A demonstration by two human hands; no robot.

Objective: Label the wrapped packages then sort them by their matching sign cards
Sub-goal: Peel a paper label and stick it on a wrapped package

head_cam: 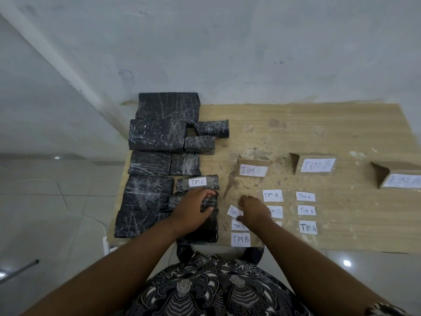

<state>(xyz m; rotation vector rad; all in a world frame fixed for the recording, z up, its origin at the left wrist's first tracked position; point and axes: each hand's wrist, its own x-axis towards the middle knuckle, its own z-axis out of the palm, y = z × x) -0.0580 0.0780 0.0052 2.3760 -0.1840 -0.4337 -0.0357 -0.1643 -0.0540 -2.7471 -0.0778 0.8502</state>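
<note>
Several black wrapped packages [157, 135] lie in rows on the left part of the wooden table [319, 133]. One small package [197, 183] carries a white TIM C label. My left hand [196, 207] grips a small unlabelled black package [210, 202] just below it. My right hand [251, 210] pinches a white label [233, 211] that is tilted and lifted at one end. Loose TIM A, TIM B and TIM C labels [306, 210] lie in columns near the front edge. Three folded cardboard sign cards stand further back: TIM C [252, 171], TIM B [315, 165] and a third sign card [401, 180] at the far right.
A white wall [227, 53] rises right behind the table. The table's front edge [296, 248] runs just before my body. Grey floor tiles [57, 213] lie to the left, with a metal rod [21, 271] on them.
</note>
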